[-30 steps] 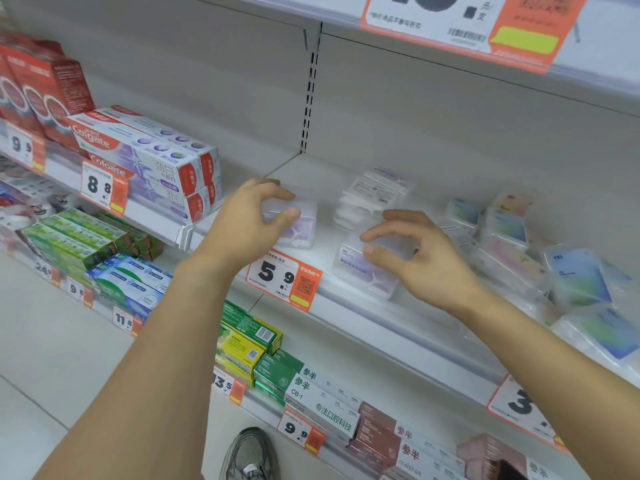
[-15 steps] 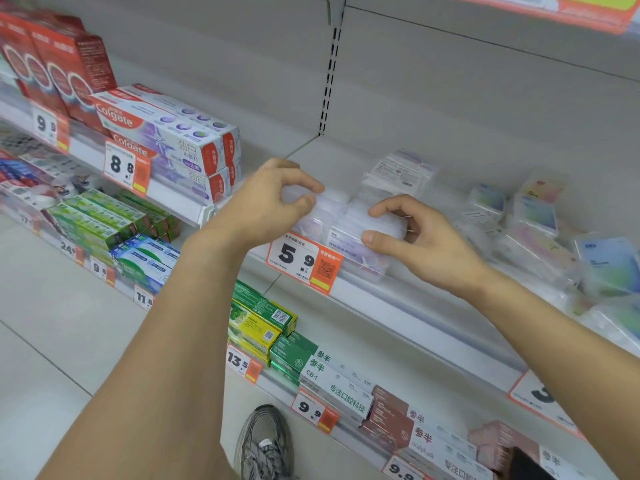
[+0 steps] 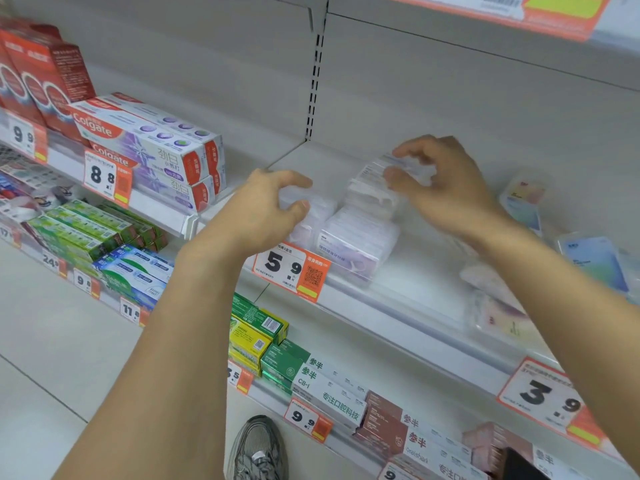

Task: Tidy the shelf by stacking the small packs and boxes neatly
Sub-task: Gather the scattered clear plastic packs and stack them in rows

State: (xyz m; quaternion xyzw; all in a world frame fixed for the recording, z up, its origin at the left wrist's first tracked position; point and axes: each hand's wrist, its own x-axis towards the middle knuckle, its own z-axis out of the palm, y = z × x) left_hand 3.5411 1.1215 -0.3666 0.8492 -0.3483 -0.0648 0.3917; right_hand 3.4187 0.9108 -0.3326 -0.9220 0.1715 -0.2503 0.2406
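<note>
On the white shelf several clear plastic floss boxes sit together. My left hand is curled around one clear box at the left of the group, resting on the shelf. Beside it lies a clear box with purple print, right behind the 5.9 price tag. Further back stands a small stack of clear packs. My right hand pinches the top pack of that stack between thumb and fingers.
Colgate toothpaste boxes and red boxes fill the shelf to the left. Loose pastel packs lie scattered at the right, near a 3.9 tag. Green and white boxes line the lower shelf. My shoe is below.
My right hand left the front purple-print box and went back to the rear stack, taking its top pack. My left hand brought its clear box down beside the front box.
</note>
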